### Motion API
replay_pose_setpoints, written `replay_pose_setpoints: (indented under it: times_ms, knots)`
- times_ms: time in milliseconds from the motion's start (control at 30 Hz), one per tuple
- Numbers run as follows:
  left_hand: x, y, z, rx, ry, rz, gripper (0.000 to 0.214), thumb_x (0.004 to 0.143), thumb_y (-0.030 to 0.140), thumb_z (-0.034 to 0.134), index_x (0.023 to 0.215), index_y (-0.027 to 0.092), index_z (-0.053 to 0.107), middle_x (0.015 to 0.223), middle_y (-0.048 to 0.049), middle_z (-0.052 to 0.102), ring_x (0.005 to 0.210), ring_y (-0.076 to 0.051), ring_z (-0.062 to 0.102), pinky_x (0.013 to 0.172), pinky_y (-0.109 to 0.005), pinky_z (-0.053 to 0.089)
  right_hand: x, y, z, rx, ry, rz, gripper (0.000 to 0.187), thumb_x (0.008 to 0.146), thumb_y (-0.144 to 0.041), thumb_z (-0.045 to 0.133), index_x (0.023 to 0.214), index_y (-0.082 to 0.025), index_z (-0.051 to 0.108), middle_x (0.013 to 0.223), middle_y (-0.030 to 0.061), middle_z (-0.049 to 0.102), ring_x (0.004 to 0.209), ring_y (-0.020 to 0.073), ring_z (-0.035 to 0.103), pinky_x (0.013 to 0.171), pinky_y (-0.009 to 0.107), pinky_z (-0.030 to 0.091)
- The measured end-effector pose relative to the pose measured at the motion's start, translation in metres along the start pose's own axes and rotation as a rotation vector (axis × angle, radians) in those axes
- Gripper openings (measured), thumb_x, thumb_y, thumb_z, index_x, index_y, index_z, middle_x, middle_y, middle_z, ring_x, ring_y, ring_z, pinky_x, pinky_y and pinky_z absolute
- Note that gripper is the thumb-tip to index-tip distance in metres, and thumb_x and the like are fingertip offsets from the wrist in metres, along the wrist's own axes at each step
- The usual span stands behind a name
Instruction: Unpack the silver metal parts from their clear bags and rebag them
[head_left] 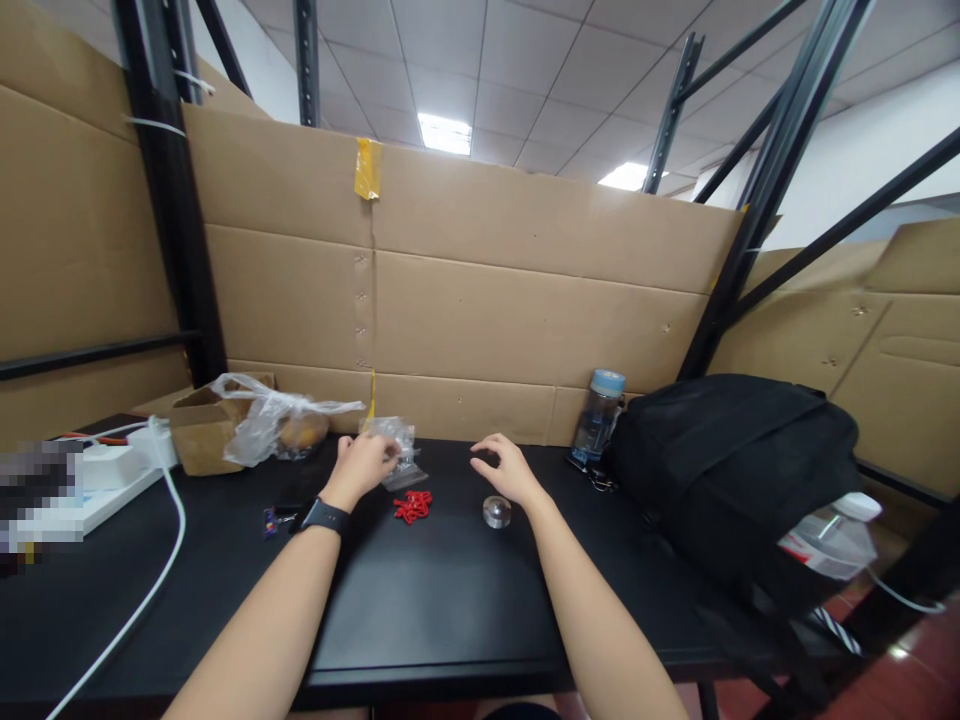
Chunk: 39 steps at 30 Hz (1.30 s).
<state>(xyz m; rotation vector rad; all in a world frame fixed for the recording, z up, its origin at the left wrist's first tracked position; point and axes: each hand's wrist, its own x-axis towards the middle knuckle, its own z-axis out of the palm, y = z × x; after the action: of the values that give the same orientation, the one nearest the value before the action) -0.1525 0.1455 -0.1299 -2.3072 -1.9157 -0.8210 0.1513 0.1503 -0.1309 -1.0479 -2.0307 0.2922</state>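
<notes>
My left hand (365,468), with a dark watch on the wrist, is over the black table with its fingers loosely curved and apart. Just beyond its fingertips lies a crumpled clear plastic bag (405,468); whether they touch it I cannot tell. A small heap of red pieces (412,506) rests to the right of that hand, too small to name. My right hand (508,468) is open, thumb and fingers spread with nothing between them. Close below it sits a small round clear object (496,512), shiny and disc-like.
On the left stand a cardboard box (204,432), a tied plastic bag (281,425) and a white power strip (112,485) with a cable (180,520). To the right are a water bottle (598,415) and a black backpack (735,470). A cardboard wall (465,320) closes the back.
</notes>
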Motion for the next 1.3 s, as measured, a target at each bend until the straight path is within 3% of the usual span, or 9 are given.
replay_pose_setpoints:
  times_ms: [100,200,300,433,767,900,1067,1200,1300]
  knots:
    - [-0.001,-0.005,0.005,-0.021,-0.174,-0.018,0.017,0.08,0.032,0.067,0.095,0.03,0.074,0.098,-0.0024,0.077,0.105,-0.029,0.065,0.096,-0.045,0.034,-0.001,0.009,-0.006,-0.03,-0.015,0.034,0.019,0.083,-0.025,0.07,0.101,-0.022,0.074,0.102,0.005,0.065,0.09,0.0179,0.061,0.086,0.033,0.048]
    - [-0.002,0.002,0.007,-0.062,-0.176,0.01,0.025,0.084,0.046,0.063,0.102,0.033,0.073,0.101,-0.0025,0.077,0.107,-0.029,0.066,0.096,-0.045,0.035,-0.002,0.014,-0.008,-0.05,-0.023,0.062,0.019,0.082,-0.024,0.071,0.1,-0.021,0.074,0.1,0.0051,0.066,0.086,0.0175,0.061,0.084,0.032,0.049]
    - [-0.002,0.008,0.009,-0.076,-0.17,0.056,0.04,0.075,0.06,0.069,0.104,0.033,0.073,0.105,-0.0036,0.076,0.111,-0.031,0.064,0.097,-0.044,0.035,-0.002,0.016,-0.008,-0.068,-0.041,0.083,0.019,0.081,-0.023,0.071,0.099,-0.021,0.074,0.099,0.0051,0.066,0.086,0.0174,0.061,0.084,0.032,0.049]
    - [0.0,0.006,0.016,-0.031,-0.17,0.077,0.039,0.07,0.042,0.077,0.108,0.033,0.072,0.105,-0.0033,0.076,0.112,-0.031,0.063,0.097,-0.043,0.036,-0.002,0.016,-0.008,-0.068,-0.053,0.091,0.019,0.08,-0.022,0.072,0.099,-0.02,0.074,0.1,0.0051,0.067,0.085,0.0166,0.062,0.084,0.032,0.049]
    - [-0.001,0.011,0.029,-0.028,-0.248,0.207,0.036,0.076,0.016,0.062,0.106,0.032,0.073,0.108,-0.0016,0.076,0.111,-0.026,0.066,0.097,-0.038,0.042,-0.001,0.023,-0.007,-0.078,-0.078,0.072,0.02,0.08,-0.021,0.072,0.1,-0.021,0.075,0.1,0.0047,0.067,0.082,0.0154,0.062,0.081,0.03,0.049]
    - [0.0,0.022,0.035,-0.032,-0.223,0.224,0.033,0.082,0.016,0.055,0.104,0.03,0.074,0.11,-0.0031,0.076,0.111,-0.026,0.066,0.102,-0.041,0.04,0.0,0.025,-0.006,-0.084,-0.087,0.064,0.019,0.08,-0.02,0.071,0.099,-0.02,0.075,0.1,0.005,0.068,0.08,0.0152,0.061,0.08,0.03,0.049]
    - [0.001,0.034,0.042,-0.084,-0.171,0.282,0.035,0.094,0.026,0.047,0.123,0.029,0.067,0.125,-0.004,0.071,0.119,-0.025,0.063,0.101,-0.038,0.042,0.0,0.027,-0.006,-0.082,-0.077,0.065,0.019,0.08,-0.02,0.071,0.098,-0.021,0.075,0.101,0.0046,0.068,0.08,0.015,0.062,0.081,0.03,0.049]
    - [-0.002,0.046,0.038,-0.12,-0.184,0.346,0.037,0.095,0.037,0.049,0.128,0.027,0.063,0.132,-0.0049,0.067,0.122,-0.024,0.061,0.101,-0.035,0.043,-0.001,0.029,-0.006,-0.077,-0.082,0.067,0.019,0.08,-0.02,0.071,0.099,-0.021,0.075,0.101,0.0045,0.068,0.08,0.0149,0.062,0.08,0.029,0.049]
    - [-0.005,0.049,0.031,-0.084,-0.15,0.349,0.034,0.093,0.031,0.052,0.123,0.026,0.066,0.127,-0.006,0.069,0.117,-0.024,0.064,0.1,-0.035,0.044,-0.001,0.028,-0.006,-0.076,-0.086,0.081,0.02,0.079,-0.021,0.072,0.099,-0.021,0.075,0.1,0.0044,0.068,0.08,0.0149,0.062,0.079,0.029,0.049]
